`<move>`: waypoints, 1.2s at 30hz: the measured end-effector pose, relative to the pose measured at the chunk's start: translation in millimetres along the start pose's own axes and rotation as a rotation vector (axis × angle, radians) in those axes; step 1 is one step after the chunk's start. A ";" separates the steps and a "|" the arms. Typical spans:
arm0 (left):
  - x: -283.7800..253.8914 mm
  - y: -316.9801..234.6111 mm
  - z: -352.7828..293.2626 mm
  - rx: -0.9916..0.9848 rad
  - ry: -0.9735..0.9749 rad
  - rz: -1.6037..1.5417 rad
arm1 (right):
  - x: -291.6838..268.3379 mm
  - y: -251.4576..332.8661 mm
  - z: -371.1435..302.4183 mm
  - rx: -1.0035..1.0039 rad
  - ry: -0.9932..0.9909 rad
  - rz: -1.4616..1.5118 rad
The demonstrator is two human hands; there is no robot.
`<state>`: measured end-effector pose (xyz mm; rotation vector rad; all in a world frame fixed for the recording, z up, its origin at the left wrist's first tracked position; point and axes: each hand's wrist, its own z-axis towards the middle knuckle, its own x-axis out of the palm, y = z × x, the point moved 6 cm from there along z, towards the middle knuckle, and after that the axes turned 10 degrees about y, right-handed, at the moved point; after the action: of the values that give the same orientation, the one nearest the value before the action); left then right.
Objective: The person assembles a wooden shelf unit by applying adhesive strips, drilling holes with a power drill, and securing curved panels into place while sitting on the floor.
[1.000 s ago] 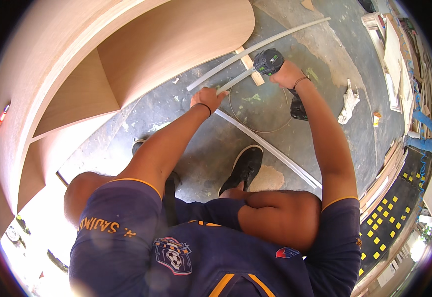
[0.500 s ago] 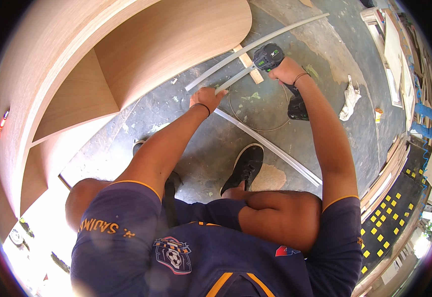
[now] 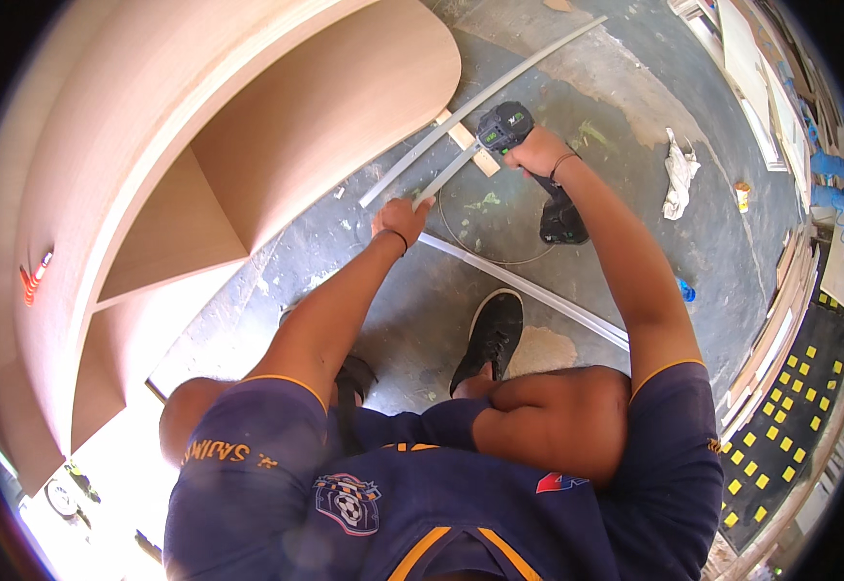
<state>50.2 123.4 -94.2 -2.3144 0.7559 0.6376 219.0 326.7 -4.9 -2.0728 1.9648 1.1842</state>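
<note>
My right hand (image 3: 541, 153) is wrapped around the handle of a black cordless drill (image 3: 506, 124), its battery end hanging toward me. The drill's front meets the far end of a narrow pale metal strip (image 3: 449, 174). Closed around that strip's near end is my left hand (image 3: 400, 221). Under the strip's far end lies a short wooden batten (image 3: 486, 163). A longer metal strip (image 3: 499, 85) runs alongside, just beyond the held one. Another pale strip (image 3: 528, 289) slants across the floor from near my left hand toward my right forearm. The drill's tip is too small to make out.
A curved wooden cabinet (image 3: 335, 87) fills the left side, with an orange-handled tool (image 3: 35, 278) on it. On the concrete floor are a thin wire loop (image 3: 509, 261), a white crumpled cloth (image 3: 679, 174) and a small cup (image 3: 741, 197). Boards (image 3: 775, 320) are stacked at right.
The view has turned slightly, shifting the cabinet and floor things in the picture. Both hands keep their holds on the drill and the strip, with little other movement.
</note>
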 end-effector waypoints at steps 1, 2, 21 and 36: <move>1.0 2.6 0.9 0.004 -0.023 0.004 | 0.3 -1.1 -0.9 -0.031 -0.015 0.054; 0.9 5.1 2.9 0.008 -0.046 0.007 | 1.6 -2.8 -2.7 -0.062 -0.031 0.107; 3.9 -0.1 4.1 0.011 -0.036 0.012 | 13.3 -30.0 -23.3 -0.219 -0.044 0.555; -4.3 -19.4 4.4 0.196 -0.206 0.084 | -18.7 -75.6 -36.7 -0.209 -0.243 0.728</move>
<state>58.6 140.5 -87.0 -2.0122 0.7847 0.7893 304.3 337.7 -3.0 -1.1803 2.6350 1.7055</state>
